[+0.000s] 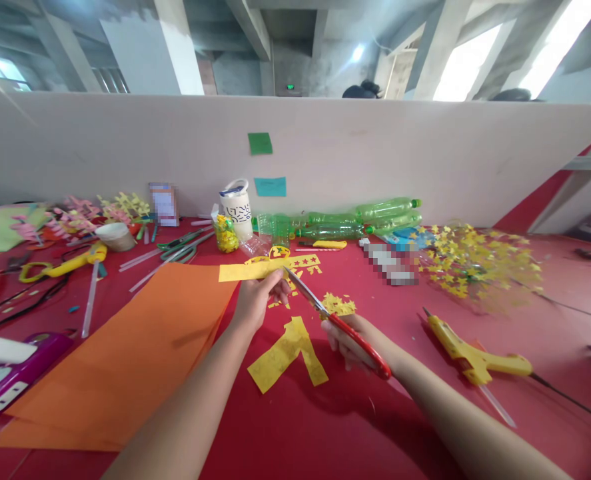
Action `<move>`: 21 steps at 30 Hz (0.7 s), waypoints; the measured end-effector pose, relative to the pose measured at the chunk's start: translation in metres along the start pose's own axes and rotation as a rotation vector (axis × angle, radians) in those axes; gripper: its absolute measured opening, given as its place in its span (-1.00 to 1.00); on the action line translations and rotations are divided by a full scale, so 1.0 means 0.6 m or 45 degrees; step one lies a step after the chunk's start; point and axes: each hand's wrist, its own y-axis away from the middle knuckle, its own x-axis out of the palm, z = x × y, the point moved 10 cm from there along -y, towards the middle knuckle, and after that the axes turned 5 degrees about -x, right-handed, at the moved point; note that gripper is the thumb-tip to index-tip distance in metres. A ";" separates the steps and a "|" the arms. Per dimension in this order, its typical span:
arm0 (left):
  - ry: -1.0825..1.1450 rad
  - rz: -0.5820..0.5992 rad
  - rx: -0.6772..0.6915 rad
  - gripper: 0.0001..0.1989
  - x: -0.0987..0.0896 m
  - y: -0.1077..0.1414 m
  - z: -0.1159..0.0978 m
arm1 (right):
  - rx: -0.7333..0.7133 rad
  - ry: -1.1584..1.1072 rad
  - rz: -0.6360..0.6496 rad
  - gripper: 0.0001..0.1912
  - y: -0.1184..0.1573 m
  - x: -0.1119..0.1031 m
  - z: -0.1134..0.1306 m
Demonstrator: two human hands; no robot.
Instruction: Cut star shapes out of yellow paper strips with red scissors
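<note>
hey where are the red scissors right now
In the head view, the red scissors are in the right hand, just right of centre, blades at the yellow strip the left hand holds.

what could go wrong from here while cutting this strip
The scissors reach the yellow strip very near the left hand, so a slip might nick that hand. The right hand sits beside the pile of cut stars and might scatter it.
</note>
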 end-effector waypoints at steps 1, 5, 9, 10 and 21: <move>-0.009 0.007 -0.002 -0.71 0.000 -0.001 0.000 | 0.001 0.001 -0.001 -0.48 0.000 0.000 -0.001; -0.020 0.032 -0.012 -0.71 -0.001 -0.003 0.000 | 0.018 -0.001 -0.014 -0.49 -0.002 -0.001 -0.007; -0.023 0.042 -0.021 -0.72 -0.004 -0.005 -0.001 | 0.031 0.003 -0.010 -0.51 -0.003 -0.002 -0.011; -0.024 0.048 -0.025 -0.72 -0.004 -0.006 0.000 | 0.034 0.006 -0.001 -0.51 -0.003 -0.002 -0.012; 0.010 0.069 -0.055 -0.71 -0.006 -0.010 0.009 | 0.058 0.041 0.010 -0.52 -0.006 -0.001 -0.017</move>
